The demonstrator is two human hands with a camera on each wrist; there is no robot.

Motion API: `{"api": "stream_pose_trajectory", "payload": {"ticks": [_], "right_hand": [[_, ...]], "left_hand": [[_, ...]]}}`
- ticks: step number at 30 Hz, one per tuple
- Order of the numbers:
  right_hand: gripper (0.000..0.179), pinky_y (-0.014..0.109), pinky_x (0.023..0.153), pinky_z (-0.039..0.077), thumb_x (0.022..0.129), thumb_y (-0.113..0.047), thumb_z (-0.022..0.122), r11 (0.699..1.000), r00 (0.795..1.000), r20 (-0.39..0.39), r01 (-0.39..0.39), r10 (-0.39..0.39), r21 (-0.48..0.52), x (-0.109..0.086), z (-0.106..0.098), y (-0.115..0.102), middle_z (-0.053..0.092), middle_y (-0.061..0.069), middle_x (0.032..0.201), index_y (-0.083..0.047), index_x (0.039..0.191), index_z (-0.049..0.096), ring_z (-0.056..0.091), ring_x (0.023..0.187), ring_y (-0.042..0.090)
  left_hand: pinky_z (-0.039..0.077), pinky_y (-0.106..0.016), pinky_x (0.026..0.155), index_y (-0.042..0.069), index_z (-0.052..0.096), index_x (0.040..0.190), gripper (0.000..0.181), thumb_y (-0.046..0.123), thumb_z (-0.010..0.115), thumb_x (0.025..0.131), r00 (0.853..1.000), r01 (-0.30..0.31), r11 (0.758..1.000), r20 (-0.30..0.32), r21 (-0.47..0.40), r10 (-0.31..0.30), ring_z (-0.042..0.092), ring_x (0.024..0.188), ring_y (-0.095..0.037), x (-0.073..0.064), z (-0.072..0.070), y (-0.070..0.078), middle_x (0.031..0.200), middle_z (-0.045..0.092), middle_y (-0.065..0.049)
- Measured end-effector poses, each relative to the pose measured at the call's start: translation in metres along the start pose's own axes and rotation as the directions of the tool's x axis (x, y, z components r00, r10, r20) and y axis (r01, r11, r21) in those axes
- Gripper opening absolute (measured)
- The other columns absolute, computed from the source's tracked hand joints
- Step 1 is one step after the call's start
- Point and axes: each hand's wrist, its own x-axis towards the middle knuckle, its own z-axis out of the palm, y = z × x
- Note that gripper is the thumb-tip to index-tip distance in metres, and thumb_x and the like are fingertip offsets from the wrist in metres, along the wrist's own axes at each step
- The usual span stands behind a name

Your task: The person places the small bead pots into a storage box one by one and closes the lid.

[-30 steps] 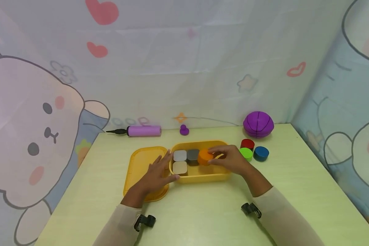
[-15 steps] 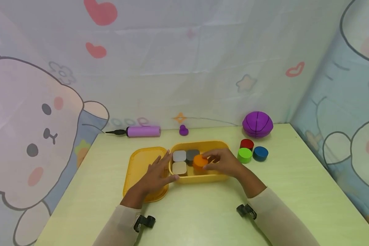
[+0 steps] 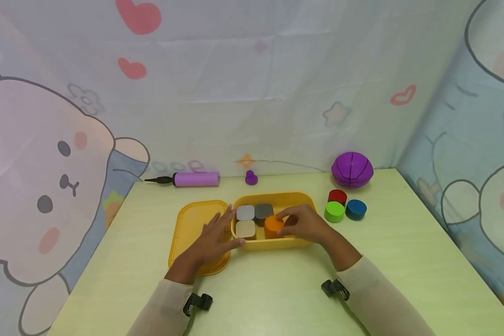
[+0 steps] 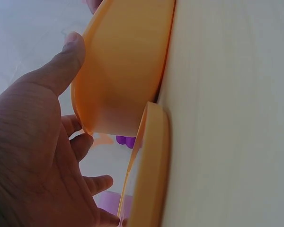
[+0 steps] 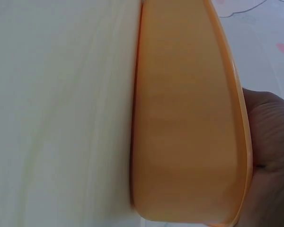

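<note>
A yellow plastic box (image 3: 277,244) stands on the table with several blocks inside. My right hand (image 3: 306,224) reaches into it and pinches an orange round block (image 3: 273,226) between thumb and fingers, in the front middle of the box. Left of that block sits a beige square block (image 3: 245,229); behind are a light grey block (image 3: 245,212) and a dark grey block (image 3: 263,213). My left hand (image 3: 212,240) has its fingers spread over the box's left end, thumb at the rim. In the right wrist view the box wall (image 5: 189,118) hides my right fingertips.
A yellow lid (image 3: 193,224) lies partly under my left hand. Right of the box are red (image 3: 338,196), green (image 3: 334,212) and blue round blocks (image 3: 356,210). Along the back are a purple ball (image 3: 352,170), a small purple object (image 3: 251,178) and a purple hand pump (image 3: 196,179).
My right hand has moved the orange block left and toward the front of the box, from beside the dark grey block to beside the beige one. The left hand has stayed put.
</note>
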Motion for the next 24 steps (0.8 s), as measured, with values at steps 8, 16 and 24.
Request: {"api": "stream_pose_trajectory", "payload": {"ticks": [8,16,24], "right_hand": [[0.031,0.025,0.072,0.064,0.089,-0.013,0.092,0.998,0.999,0.047,-0.017,0.02,-0.065,0.0034,0.0024,-0.0002,0.083,0.01,0.107,-0.006,0.118,0.084,0.075,0.08,0.012],[0.034,0.032,0.079,0.068,0.091,-0.006,0.088,0.999,0.997,0.078,-0.019,0.021,-0.026,0.001,0.0012,-0.0013,0.085,0.014,0.107,-0.001,0.123,0.08,0.084,0.092,0.022],[0.031,0.034,0.085,0.069,0.095,-0.001,0.082,0.999,0.995,0.103,-0.01,0.006,0.038,-0.0011,0.0006,-0.006,0.082,0.021,0.119,0.005,0.125,0.077,0.084,0.106,0.031]], "left_hand": [[-0.009,-0.086,0.125,0.033,0.01,0.178,0.099,0.06,0.069,0.103,1.0,0.003,1.0,-0.005,-0.006,-0.003,-0.001,0.172,-0.045,0.0007,-0.001,0.0008,0.187,0.001,0.005],[-0.01,-0.085,0.126,0.033,0.008,0.178,0.1,0.062,0.069,0.103,1.0,0.012,1.0,0.003,-0.014,-0.012,-0.002,0.173,-0.044,0.0008,-0.0001,0.0006,0.186,0.0,0.006],[-0.008,-0.085,0.126,0.032,0.008,0.178,0.101,0.064,0.067,0.103,1.0,0.01,1.0,0.005,-0.01,-0.01,-0.002,0.172,-0.045,0.0013,0.0009,-0.0021,0.187,0.0,0.004]]}}
